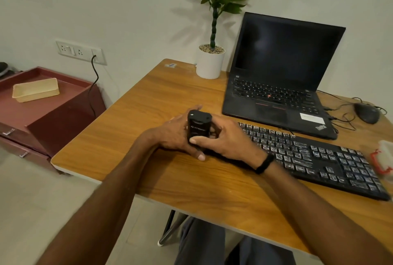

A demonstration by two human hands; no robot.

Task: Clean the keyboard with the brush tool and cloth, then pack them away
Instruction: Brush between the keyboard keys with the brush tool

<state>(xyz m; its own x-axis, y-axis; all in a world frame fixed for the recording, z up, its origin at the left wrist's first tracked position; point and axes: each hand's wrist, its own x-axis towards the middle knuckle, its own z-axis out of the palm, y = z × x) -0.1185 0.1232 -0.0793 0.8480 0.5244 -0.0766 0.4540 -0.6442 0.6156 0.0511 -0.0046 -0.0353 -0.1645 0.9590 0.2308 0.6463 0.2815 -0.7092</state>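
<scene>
- Wood-grain brown tabletop [148, 98] fills the middle and the 3 o'clock side of the view.
- Maroon drawer cabinet [63, 113] stands off the tabletop at its 9 o'clock, with a shallow beige tray [36, 90] on top.
- Black open laptop [282, 69], screen dark, sits toward 1 o'clock on the tabletop.
- Black full-size keyboard [319, 158] lies just at the laptop's 6 o'clock, running toward 4 o'clock.
- Green leafy plant in a white round pot [210, 62] stands at the laptop's 9 o'clock, near the tabletop's far edge.
- Left hand [170, 135] cups the black boxy brush tool [197, 126] from 9 o'clock, fingers curled behind it.
- Right hand [229, 139], a black band [264, 163] on its wrist, grips the same tool from 3 o'clock, thumb pressed on its front.
- Dark corded mouse [367, 113] rests at the laptop's 3 o'clock.
- That tool stands upright between both hands, over the keyboard's 9 o'clock end.
- White-and-red small container [383, 158] sits at the keyboard's 3 o'clock end, cut by the frame edge.
</scene>
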